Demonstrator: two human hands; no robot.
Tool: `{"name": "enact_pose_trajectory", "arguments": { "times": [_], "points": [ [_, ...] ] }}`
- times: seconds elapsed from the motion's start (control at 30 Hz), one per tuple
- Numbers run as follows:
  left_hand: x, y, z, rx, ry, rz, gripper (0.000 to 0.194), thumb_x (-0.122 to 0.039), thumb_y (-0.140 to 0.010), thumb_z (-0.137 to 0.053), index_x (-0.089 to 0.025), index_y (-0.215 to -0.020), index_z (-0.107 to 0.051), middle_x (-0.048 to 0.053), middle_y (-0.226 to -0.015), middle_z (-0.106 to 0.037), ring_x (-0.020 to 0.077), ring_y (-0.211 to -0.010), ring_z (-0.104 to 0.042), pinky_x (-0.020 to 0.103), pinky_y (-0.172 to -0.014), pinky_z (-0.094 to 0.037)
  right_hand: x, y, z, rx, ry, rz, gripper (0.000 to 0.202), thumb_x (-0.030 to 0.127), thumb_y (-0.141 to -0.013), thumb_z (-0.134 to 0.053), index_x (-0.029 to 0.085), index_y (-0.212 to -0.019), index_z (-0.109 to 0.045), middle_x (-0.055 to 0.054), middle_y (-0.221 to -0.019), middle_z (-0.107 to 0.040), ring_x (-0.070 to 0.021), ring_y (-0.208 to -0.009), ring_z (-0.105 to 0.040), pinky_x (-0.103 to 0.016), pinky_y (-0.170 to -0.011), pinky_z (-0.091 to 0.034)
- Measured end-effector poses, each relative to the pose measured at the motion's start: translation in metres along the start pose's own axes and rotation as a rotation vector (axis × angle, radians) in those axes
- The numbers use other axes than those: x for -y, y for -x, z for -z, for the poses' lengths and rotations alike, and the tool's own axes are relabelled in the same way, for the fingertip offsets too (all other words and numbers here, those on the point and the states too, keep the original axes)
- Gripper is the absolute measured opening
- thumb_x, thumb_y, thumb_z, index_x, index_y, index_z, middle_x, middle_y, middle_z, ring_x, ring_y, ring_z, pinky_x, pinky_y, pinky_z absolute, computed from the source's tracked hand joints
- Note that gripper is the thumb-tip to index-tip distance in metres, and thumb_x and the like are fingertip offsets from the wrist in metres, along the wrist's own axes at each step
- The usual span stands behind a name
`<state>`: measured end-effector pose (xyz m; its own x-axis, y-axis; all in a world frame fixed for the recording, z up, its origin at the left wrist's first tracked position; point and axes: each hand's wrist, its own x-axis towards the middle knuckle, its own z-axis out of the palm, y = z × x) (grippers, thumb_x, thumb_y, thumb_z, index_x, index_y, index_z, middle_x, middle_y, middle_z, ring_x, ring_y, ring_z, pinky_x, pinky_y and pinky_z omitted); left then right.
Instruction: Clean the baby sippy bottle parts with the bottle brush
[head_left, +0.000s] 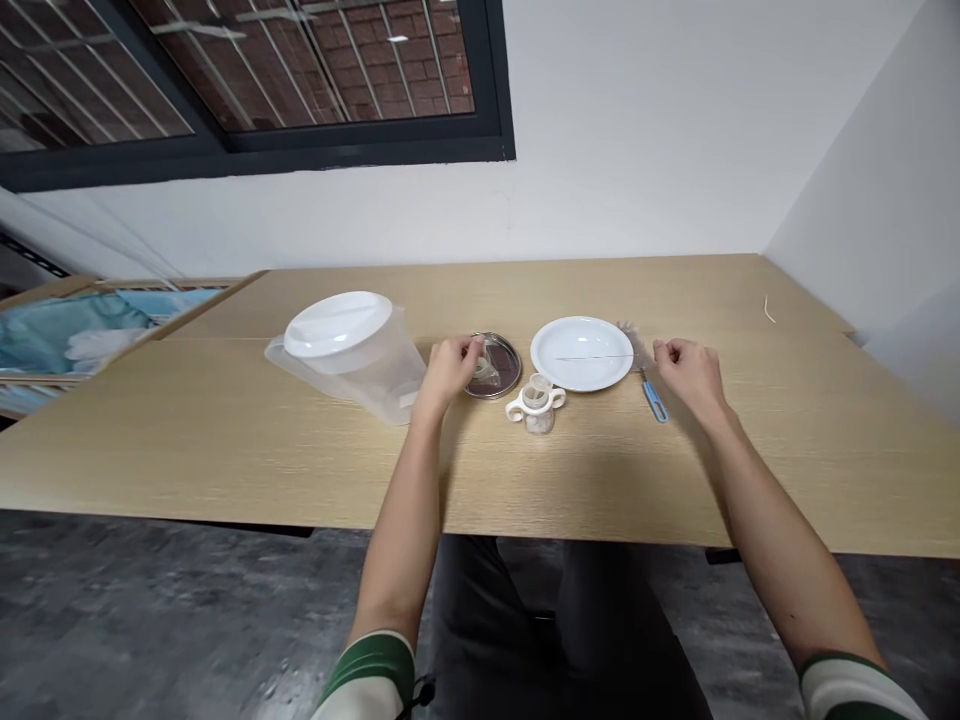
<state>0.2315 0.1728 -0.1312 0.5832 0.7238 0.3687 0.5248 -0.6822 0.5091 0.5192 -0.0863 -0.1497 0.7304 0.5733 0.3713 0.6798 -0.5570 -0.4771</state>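
Note:
My left hand (452,372) is closed at the left edge of a dark round tray (506,372), near a small clear item (487,374) lying on it. My right hand (688,372) is closed above the table, right of a brush (654,398) with a blue handle. What either hand pinches, if anything, is too small to make out. A thin line crosses over the white plate (581,372) between the hands. A small two-handled white cup (538,408) stands in front of the plate, with a clear round piece at its top.
A translucent container (382,375) with a white lid (341,325) lies left of my left hand on the wooden table (300,460). At the far left is a crib-like box with teal cloth (75,328). A thin pale strip (769,310) lies at the back right.

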Motion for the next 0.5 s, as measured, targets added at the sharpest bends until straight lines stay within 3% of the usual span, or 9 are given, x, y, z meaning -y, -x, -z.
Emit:
{"name": "enact_pose_trajectory", "arguments": {
  "times": [0.1,0.3,0.5],
  "points": [
    [0.012,-0.004,-0.011,0.120,-0.142,-0.081,0.026,-0.038,-0.089,-0.061,-0.019,-0.100,-0.077,0.009,-0.102,-0.075,0.0253,-0.096,-0.066,0.032,-0.091,-0.045,-0.001,0.000,-0.001,0.009,-0.006,-0.001,0.042,0.044,-0.094,-0.045,0.019,-0.063,-0.059,-0.006,-0.061,-0.059,-0.0157,-0.058,-0.041,-0.031,-0.062,-0.026],
    [0.017,-0.005,-0.022,0.236,-0.298,-0.006,0.042,-0.045,-0.081,-0.072,-0.023,-0.117,-0.073,0.011,-0.124,-0.069,0.0338,-0.122,-0.057,0.044,-0.106,-0.038,0.000,0.000,-0.001,0.015,0.000,0.006,0.042,0.045,-0.093,-0.044,0.018,-0.064,-0.060,-0.007,-0.061,-0.058,-0.0159,-0.057,-0.041,-0.032,-0.061,-0.025],
    [0.025,-0.003,-0.010,0.301,-0.286,0.046,0.050,-0.041,-0.083,-0.066,-0.027,-0.131,-0.064,0.011,-0.130,-0.066,0.0368,-0.127,-0.054,0.053,-0.110,-0.034,0.000,0.000,0.001,0.005,-0.023,0.007,0.041,0.044,-0.092,-0.045,0.019,-0.062,-0.056,-0.005,-0.059,-0.056,-0.0151,-0.058,-0.040,-0.032,-0.062,-0.025]
  ]
}}
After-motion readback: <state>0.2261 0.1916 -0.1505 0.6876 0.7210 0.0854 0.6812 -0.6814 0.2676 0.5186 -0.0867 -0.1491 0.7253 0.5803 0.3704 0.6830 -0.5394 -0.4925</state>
